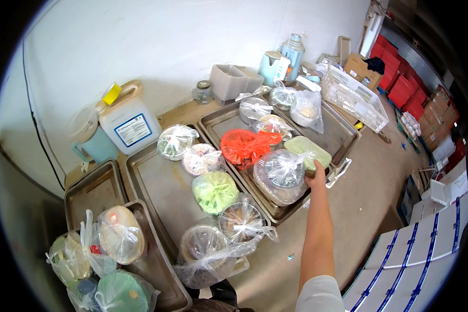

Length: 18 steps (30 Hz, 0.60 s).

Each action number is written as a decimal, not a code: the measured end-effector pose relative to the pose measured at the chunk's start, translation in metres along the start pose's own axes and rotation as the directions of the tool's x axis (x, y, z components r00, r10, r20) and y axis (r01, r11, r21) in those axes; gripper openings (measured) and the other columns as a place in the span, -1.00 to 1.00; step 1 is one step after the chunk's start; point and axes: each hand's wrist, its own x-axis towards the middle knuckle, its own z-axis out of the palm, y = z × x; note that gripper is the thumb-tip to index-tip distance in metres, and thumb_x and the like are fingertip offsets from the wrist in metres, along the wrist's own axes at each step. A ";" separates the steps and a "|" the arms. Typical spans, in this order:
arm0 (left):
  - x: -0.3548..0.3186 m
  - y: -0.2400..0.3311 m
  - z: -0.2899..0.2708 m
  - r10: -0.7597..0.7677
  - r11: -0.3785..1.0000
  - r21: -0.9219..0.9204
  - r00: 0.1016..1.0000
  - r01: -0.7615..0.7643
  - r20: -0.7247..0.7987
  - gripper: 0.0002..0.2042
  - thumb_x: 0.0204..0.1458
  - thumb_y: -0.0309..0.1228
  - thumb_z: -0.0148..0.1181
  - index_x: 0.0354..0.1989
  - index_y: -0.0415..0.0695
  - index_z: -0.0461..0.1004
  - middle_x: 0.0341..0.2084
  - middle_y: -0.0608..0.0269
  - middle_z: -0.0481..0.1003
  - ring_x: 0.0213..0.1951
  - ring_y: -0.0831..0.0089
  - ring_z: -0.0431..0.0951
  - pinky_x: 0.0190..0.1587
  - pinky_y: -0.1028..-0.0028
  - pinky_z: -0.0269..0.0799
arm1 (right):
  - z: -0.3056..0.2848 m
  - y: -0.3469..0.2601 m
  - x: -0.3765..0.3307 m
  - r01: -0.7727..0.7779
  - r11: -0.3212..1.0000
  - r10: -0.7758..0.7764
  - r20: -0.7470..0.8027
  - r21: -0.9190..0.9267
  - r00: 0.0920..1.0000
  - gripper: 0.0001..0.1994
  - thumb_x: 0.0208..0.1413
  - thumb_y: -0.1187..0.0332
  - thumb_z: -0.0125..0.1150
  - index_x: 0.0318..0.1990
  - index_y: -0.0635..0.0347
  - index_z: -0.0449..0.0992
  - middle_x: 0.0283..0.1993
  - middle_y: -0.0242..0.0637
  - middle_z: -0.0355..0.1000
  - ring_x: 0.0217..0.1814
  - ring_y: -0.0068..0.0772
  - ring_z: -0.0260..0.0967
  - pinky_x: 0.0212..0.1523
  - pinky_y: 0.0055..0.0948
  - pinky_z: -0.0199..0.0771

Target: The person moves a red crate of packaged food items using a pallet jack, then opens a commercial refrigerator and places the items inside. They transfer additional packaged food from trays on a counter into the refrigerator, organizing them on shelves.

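My right hand [316, 178] reaches out over the near right side of a metal tray [213, 124]. It is closed on the near edge of a pale green lidded food container [309, 151], with the thumb on top and the other fingers mostly hidden. Close beside this container is a large plastic-wrapped bowl [281, 174]. To its left lies a red plastic bag [244, 148] tied around a bowl, and behind it sits another wrapped bowl [272, 126]. My left hand is out of view.
More trays [156, 179] hold several bagged bowls, including a green bag [215, 191]. Along the wall stand a white jug [130, 122], a glass mug [203, 92] and thermos flasks [292, 52]. A clear crate [353, 99] is at the far right. Stacked white boxes [411, 255] rise at the lower right.
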 end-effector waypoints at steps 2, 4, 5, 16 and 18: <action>0.011 -0.013 -0.024 -0.027 1.000 -0.016 0.999 0.027 -0.028 -0.30 0.00 0.11 -0.06 -0.06 -0.45 0.34 -0.10 0.00 0.39 -0.15 0.24 0.41 -0.04 0.40 0.30 | 0.010 0.000 -0.018 0.076 0.992 -0.069 -0.068 0.099 0.995 -0.56 -0.06 0.22 0.20 -0.01 0.11 0.27 -0.15 -0.21 0.34 -0.16 -0.18 0.34 -0.23 -0.24 0.46; 0.033 -0.030 -0.054 -0.068 0.997 -0.026 0.997 0.067 -0.035 -0.30 0.00 0.11 -0.06 -0.06 -0.45 0.34 -0.10 0.00 0.39 -0.15 0.24 0.41 -0.03 0.40 0.29 | 0.007 -0.008 -0.037 0.160 0.986 -0.161 0.029 0.039 0.987 -0.56 -0.06 0.22 0.20 -0.02 0.14 0.27 -0.18 -0.23 0.35 -0.23 -0.25 0.35 -0.35 -0.30 0.48; 0.043 -0.021 -0.055 -0.061 0.998 0.016 0.997 0.062 -0.043 -0.30 0.00 0.11 -0.07 -0.06 -0.45 0.34 -0.10 0.00 0.39 -0.14 0.24 0.41 -0.03 0.40 0.29 | -0.027 0.003 -0.051 0.194 0.980 -0.194 0.002 -0.052 0.981 -0.58 -0.05 0.20 0.20 -0.04 0.14 0.29 -0.23 -0.24 0.37 -0.28 -0.28 0.36 -0.34 -0.39 0.48; 0.019 -0.025 -0.023 -0.004 0.942 -0.336 0.998 -0.017 -0.061 -0.35 -0.01 0.03 0.04 -0.03 -0.42 0.28 -0.07 0.09 0.35 -0.11 0.35 0.38 -0.03 0.43 0.26 | -0.009 -0.001 -0.343 0.250 0.968 -0.231 0.266 -0.038 0.936 -0.52 0.04 0.25 0.08 0.09 0.28 0.20 0.00 -0.15 0.33 0.01 -0.20 0.31 -0.06 -0.22 0.42; 0.006 -0.020 -0.026 0.099 0.943 -0.317 0.995 -0.099 -0.017 -0.36 0.02 0.03 0.01 0.01 -0.39 0.24 -0.05 0.06 0.33 -0.10 0.31 0.38 -0.04 0.40 0.28 | -0.009 0.027 -0.383 0.131 0.989 -0.107 0.280 -0.069 0.954 -0.53 0.04 0.26 0.08 0.09 0.26 0.20 0.02 -0.16 0.31 0.04 -0.19 0.30 -0.06 -0.19 0.41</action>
